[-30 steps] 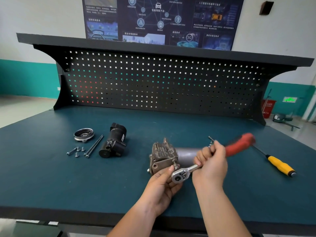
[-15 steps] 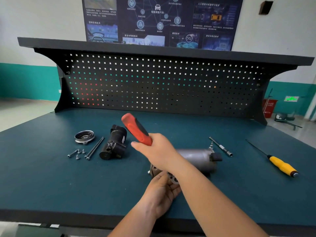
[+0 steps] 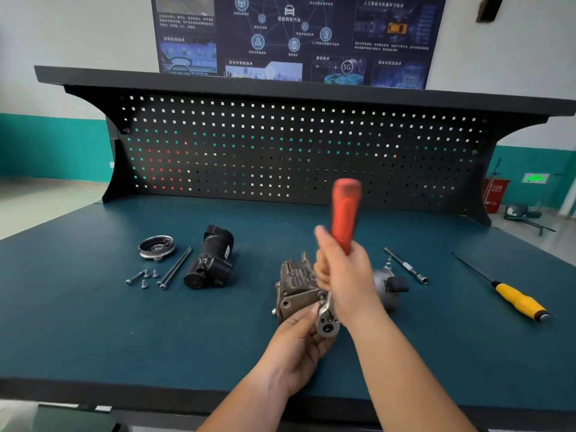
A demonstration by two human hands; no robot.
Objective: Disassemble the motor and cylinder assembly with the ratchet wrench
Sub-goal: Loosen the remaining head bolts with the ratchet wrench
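Gripping the red handle of the ratchet wrench [image 3: 344,213], the right hand [image 3: 344,277] has its fingers wrapped round the lower part of the grip. The handle stands nearly upright above the fist, and both are blurred. The wrench's steel head sits low, at the near end of the motor and cylinder assembly [image 3: 296,288]. There the left hand [image 3: 296,341] curls its fingers under and around the head, with the thumb against the assembly's brown housing.

The assembly lies on its side near the front middle of the workbench [image 3: 93,322]. Its ribbed cylinder end points left. Its grey motor can [image 3: 385,289], with a black plug, shows to the right behind the right wrist.

To the left, well apart, lies a black cylindrical part [image 3: 212,260], with two long bolts [image 3: 174,269] just beside it, a few small screws [image 3: 143,277] and a round metal cap [image 3: 156,247]. To the right lie an extension bar [image 3: 405,265] and, farther out, a yellow-handled screwdriver [image 3: 517,299]. A perforated back panel [image 3: 280,151] rises behind the bench.
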